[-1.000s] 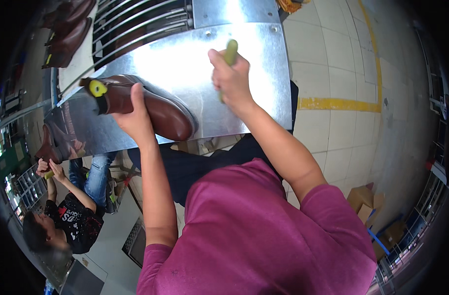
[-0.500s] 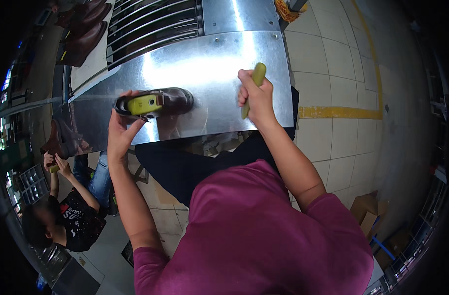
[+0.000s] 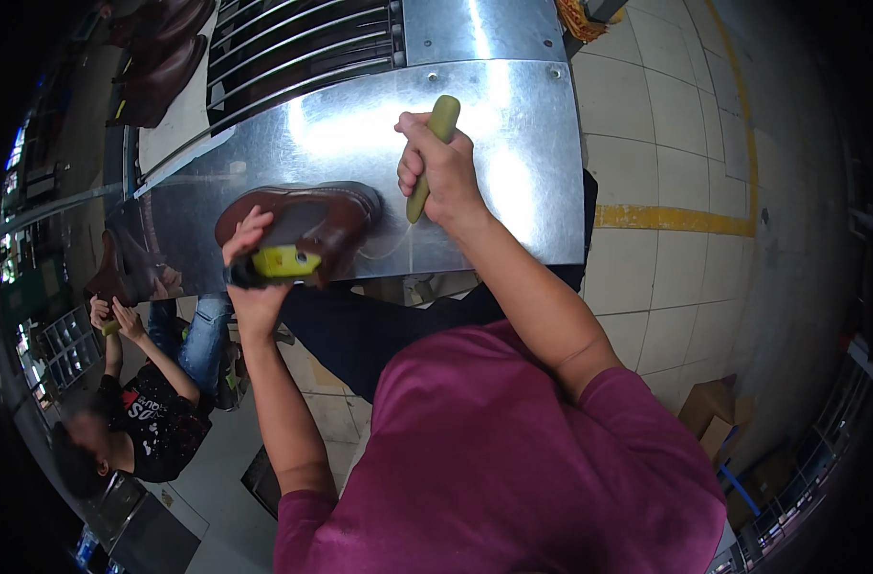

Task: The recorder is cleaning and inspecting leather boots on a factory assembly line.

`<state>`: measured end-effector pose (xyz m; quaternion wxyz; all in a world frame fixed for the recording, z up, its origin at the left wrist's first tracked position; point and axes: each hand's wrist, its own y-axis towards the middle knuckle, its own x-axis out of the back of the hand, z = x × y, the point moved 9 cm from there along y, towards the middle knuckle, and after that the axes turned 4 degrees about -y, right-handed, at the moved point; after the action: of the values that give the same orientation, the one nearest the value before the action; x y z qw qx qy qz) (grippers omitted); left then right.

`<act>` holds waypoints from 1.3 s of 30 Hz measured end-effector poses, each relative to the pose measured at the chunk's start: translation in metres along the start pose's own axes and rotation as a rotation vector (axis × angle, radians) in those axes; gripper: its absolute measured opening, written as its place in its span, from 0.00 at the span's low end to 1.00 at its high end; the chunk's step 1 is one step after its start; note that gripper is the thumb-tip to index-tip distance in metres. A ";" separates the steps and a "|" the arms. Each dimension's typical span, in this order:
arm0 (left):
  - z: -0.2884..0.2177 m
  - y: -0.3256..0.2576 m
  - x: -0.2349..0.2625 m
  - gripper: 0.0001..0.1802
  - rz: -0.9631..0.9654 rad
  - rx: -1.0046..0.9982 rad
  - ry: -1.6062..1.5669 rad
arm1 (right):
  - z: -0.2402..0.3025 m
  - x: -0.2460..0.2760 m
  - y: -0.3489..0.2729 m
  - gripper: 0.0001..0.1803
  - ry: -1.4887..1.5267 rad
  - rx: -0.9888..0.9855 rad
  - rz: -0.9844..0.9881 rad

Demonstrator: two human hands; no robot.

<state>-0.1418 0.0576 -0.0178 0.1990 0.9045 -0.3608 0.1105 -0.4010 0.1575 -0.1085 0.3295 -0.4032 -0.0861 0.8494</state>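
Note:
A dark brown leather boot [image 3: 336, 225] lies tilted on its side on the metal table, its opening turned toward me and its toe to the right. Inside the opening shows a yellow-green shoe last [image 3: 276, 261] with a round hole. My left hand [image 3: 257, 304] grips the boot at its heel end, fingers up over its side. To the right, above the tabletop, my right hand [image 3: 443, 172] is closed round an olive-green rounded bar [image 3: 444, 117]. The bar's upper end sticks out past the thumb and its narrower end below the fist, apart from the boot.
The shiny metal table [image 3: 527, 143] has a rack of metal bars [image 3: 303, 43] at its far side. More brown boots [image 3: 159, 86] stand at the far left. At the left, a co-worker [image 3: 154, 421] handles another boot [image 3: 116, 273]. A cardboard box [image 3: 714, 416] sits on the floor at right.
My left hand has tipped the boot from upright onto its side, bringing its opening toward me. My right hand, with the olive-green bar, has moved left toward the boot.

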 end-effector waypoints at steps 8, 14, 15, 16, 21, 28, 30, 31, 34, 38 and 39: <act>0.002 -0.021 0.004 0.39 -0.015 -0.023 0.100 | -0.022 -0.038 0.008 0.14 0.051 -0.017 0.122; 0.001 -0.027 0.005 0.32 -0.037 -0.051 0.125 | -0.027 -0.050 0.013 0.16 -0.033 -0.094 0.063; 0.002 -0.029 0.005 0.32 -0.044 -0.058 0.137 | -0.028 -0.052 0.014 0.17 -0.078 -0.109 0.043; 0.003 -0.028 0.004 0.31 -0.049 -0.070 0.149 | -0.026 -0.056 0.014 0.17 -0.094 -0.104 0.044; 0.003 -0.027 0.001 0.30 -0.071 -0.086 0.130 | -0.028 -0.068 0.012 0.15 -0.310 -0.101 0.072; -0.012 -0.044 -0.006 0.29 -0.047 -0.070 0.089 | 0.030 -0.023 0.010 0.21 -0.961 0.331 -0.070; -0.019 -0.059 -0.004 0.27 -0.056 -0.063 0.096 | 0.050 -0.013 -0.010 0.23 -1.373 0.654 -0.177; -0.020 -0.065 -0.006 0.26 -0.060 -0.063 0.096 | 0.052 -0.006 -0.017 0.22 -1.532 0.818 -0.187; -0.016 -0.086 -0.006 0.23 -0.091 -0.073 0.115 | 0.046 0.005 -0.035 0.24 -1.854 0.787 -0.209; -0.020 -0.086 -0.007 0.22 -0.103 -0.083 0.119 | 0.047 0.000 -0.048 0.28 -2.047 0.955 -0.245; -0.020 -0.087 -0.009 0.23 -0.094 -0.071 0.102 | 0.048 0.000 -0.049 0.30 -2.061 0.949 -0.256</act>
<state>-0.0885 0.1288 -0.0276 0.2539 0.9060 -0.3109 0.1341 -0.4127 0.2011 -0.0569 0.3054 0.6626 -0.0263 0.6834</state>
